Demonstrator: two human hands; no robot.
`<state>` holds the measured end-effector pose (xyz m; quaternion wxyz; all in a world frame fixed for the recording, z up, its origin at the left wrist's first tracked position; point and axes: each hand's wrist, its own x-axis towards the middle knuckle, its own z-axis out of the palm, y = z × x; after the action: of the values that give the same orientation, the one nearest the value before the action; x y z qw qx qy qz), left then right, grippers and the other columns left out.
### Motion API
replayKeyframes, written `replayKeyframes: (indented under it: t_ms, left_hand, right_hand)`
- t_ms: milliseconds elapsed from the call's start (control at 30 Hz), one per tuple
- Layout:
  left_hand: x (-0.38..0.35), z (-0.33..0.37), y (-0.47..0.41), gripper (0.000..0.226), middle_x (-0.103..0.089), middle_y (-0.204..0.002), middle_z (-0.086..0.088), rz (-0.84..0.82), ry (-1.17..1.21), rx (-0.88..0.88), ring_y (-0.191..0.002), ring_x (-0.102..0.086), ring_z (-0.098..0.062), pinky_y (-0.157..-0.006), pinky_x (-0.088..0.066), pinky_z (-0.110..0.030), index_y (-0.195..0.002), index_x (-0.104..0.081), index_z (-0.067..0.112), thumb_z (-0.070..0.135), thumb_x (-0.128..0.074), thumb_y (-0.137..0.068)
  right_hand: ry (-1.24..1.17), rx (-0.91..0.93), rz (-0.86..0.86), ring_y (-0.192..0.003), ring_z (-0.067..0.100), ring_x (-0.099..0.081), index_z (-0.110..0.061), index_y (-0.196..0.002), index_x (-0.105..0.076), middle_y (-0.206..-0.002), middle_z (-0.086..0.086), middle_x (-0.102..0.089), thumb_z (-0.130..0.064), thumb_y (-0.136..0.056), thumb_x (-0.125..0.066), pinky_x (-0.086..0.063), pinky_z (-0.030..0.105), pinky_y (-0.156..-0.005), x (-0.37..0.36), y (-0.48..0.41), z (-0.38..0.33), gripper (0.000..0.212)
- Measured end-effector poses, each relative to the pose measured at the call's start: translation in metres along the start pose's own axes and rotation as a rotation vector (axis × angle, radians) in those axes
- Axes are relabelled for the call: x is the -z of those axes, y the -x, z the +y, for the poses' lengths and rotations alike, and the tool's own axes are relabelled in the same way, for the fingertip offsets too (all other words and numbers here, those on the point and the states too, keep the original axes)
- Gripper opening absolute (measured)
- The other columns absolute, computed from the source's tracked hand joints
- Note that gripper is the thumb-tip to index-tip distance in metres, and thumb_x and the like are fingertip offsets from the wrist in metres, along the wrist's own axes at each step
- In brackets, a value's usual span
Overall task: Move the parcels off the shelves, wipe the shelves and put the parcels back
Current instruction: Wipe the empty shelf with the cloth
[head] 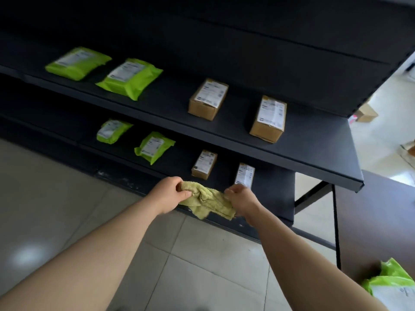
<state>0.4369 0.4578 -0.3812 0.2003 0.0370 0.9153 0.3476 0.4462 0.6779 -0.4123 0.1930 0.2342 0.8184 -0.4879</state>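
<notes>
Both hands, left hand (pixel 171 194) and right hand (pixel 241 199), grip a crumpled yellow-green cloth (pixel 205 199), fingers curled round its ends, its long axis running left to right.

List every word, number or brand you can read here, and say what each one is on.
No text here can be read.
Labels on the upper green bags: blurred.
Labels on the upper boxes: blurred.
Labels on the lower green bags: too small and blurred.
Labels on the lower boxes: too small and blurred.
Print on the corner bag: too faint.
</notes>
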Motion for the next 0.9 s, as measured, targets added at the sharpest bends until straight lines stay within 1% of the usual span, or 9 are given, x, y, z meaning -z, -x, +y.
replayKeyframes:
  t_ms: [100,233,300,400,467,567,733,800,900]
  left_hand:
    - [0.034,-0.024,0.013,0.020,-0.062,-0.097,0.007,0.011,0.004,0.037,-0.088,-0.058,-0.011,-0.067,-0.041,-0.025,-0.100,-0.057,0.021,0.039,-0.055,-0.093]
    - [0.088,-0.064,0.033,0.026,-0.063,-0.110,0.004,0.027,0.149,0.105,-0.099,-0.059,-0.013,-0.085,-0.048,-0.029,-0.113,-0.057,0.023,0.042,-0.050,-0.095]
    - [0.116,-0.084,0.043,0.029,-0.062,-0.115,0.001,0.011,0.240,0.137,-0.107,-0.059,-0.017,-0.094,-0.050,-0.039,-0.118,-0.054,0.021,0.041,-0.048,-0.096]
    - [0.161,-0.120,0.064,0.024,-0.063,-0.114,0.001,-0.006,0.380,0.177,-0.104,-0.062,-0.016,-0.090,-0.054,-0.041,-0.115,-0.052,0.023,0.037,-0.049,-0.097]
    - [0.190,-0.148,0.078,0.020,-0.066,-0.111,0.002,-0.033,0.488,0.190,-0.099,-0.065,-0.015,-0.086,-0.055,-0.039,-0.111,-0.053,0.024,0.029,-0.059,-0.093]
    - [0.224,-0.184,0.094,0.040,-0.070,-0.106,0.001,-0.050,0.562,0.204,-0.098,-0.068,-0.018,-0.087,-0.055,-0.041,-0.112,-0.054,0.022,0.008,-0.073,-0.080]
    - [0.260,-0.234,0.106,0.034,-0.070,-0.100,-0.004,0.123,0.447,0.222,-0.089,-0.067,-0.018,-0.071,-0.053,-0.024,-0.112,-0.056,0.012,-0.001,-0.067,-0.082]
    - [0.275,-0.259,0.106,0.028,-0.066,-0.103,-0.005,0.188,0.361,0.259,-0.088,-0.064,-0.017,-0.071,-0.051,-0.024,-0.108,-0.057,0.011,0.001,-0.064,-0.084]
    - [0.289,-0.288,0.102,0.022,-0.064,-0.103,-0.006,0.243,0.284,0.303,-0.086,-0.062,-0.018,-0.074,-0.050,-0.027,-0.106,-0.059,0.013,0.003,-0.062,-0.086]
  right_hand:
    - [0.035,0.196,-0.112,-0.078,0.012,-0.057,-0.019,-0.120,-0.061,-0.111,0.004,-0.059,-0.019,-0.086,-0.067,-0.042,0.006,-0.048,-0.046,0.016,-0.034,0.035]
    - [0.147,0.394,-0.325,-0.105,0.010,-0.056,-0.021,-0.119,-0.063,-0.114,-0.008,-0.062,-0.012,-0.076,-0.078,-0.042,0.015,-0.082,-0.113,0.043,-0.089,0.047]
    - [0.153,0.411,-0.325,-0.109,0.009,-0.055,-0.021,-0.115,-0.063,-0.114,-0.009,-0.062,-0.015,-0.074,-0.079,-0.042,0.019,-0.088,-0.144,0.051,-0.113,0.045]
    - [0.105,0.418,-0.306,-0.101,0.010,-0.059,-0.019,-0.099,-0.064,-0.106,-0.003,-0.065,-0.014,-0.072,-0.081,-0.046,0.018,-0.081,-0.193,0.064,-0.148,0.032]
    - [0.061,0.424,-0.317,-0.083,0.009,-0.061,-0.019,-0.085,-0.061,-0.089,-0.003,-0.065,-0.011,-0.072,-0.080,-0.048,0.016,-0.071,-0.227,0.073,-0.170,0.025]
    - [0.040,0.412,-0.317,-0.068,0.008,-0.055,-0.019,-0.076,-0.058,-0.075,-0.005,-0.060,-0.009,-0.073,-0.079,-0.045,0.016,-0.061,-0.270,0.086,-0.197,0.023]
    - [-0.003,0.347,-0.340,-0.061,0.009,-0.049,-0.020,-0.082,-0.057,-0.072,-0.003,-0.053,-0.012,-0.071,-0.082,-0.040,0.019,-0.054,-0.317,0.091,-0.222,0.028]
    - [-0.058,0.294,-0.341,-0.059,0.007,-0.050,-0.017,-0.089,-0.058,-0.072,-0.002,-0.053,-0.010,-0.076,-0.080,-0.041,0.016,-0.050,-0.330,0.087,-0.228,0.026]
    - [-0.094,0.250,-0.347,-0.069,0.013,-0.054,-0.012,-0.097,-0.059,-0.083,0.006,-0.058,-0.009,-0.083,-0.072,-0.046,0.018,-0.058,-0.342,0.075,-0.233,0.020]
